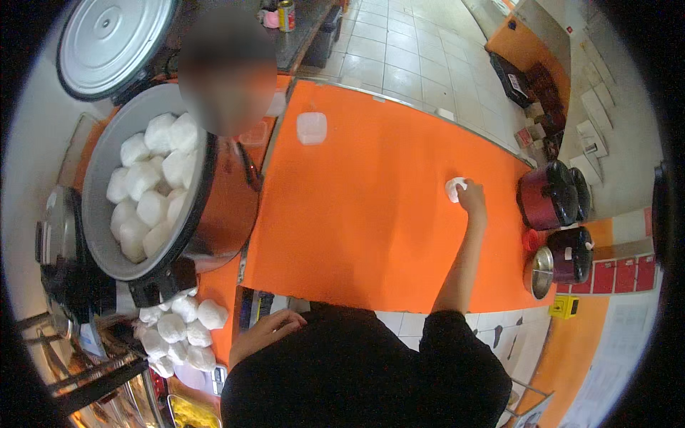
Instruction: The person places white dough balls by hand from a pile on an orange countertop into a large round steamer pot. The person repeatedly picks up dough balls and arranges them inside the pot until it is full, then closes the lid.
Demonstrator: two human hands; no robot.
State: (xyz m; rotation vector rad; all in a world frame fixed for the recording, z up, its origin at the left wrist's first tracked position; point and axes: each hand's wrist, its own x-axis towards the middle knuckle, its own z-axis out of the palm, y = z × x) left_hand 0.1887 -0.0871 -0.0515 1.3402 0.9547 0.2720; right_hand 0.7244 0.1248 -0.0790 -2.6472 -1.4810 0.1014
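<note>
My right hand (472, 197) reaches far across an orange tabletop (348, 214), its fingers closed on a small white wad (455, 190), perhaps cloth or tissue, that lies against the surface. Much of the wad is under my fingers. My left hand (270, 330) is low beside my black shirt, near the table's front edge, with fingers loosely extended and nothing visible in it. To the left stands a large pot (227, 214), tilted in this view, filled with rounded white lumps (152, 207). More white lumps (172, 327) are piled in front of it.
A clear plastic tub (311, 128) sits at the table's far left. Dark red cookers (547, 195) and a metal bowl (540, 273) line the right end. A round lid (112, 45) stands behind the pot. A scale (218, 379) and a yellow-filled tray (195, 413) are at lower left.
</note>
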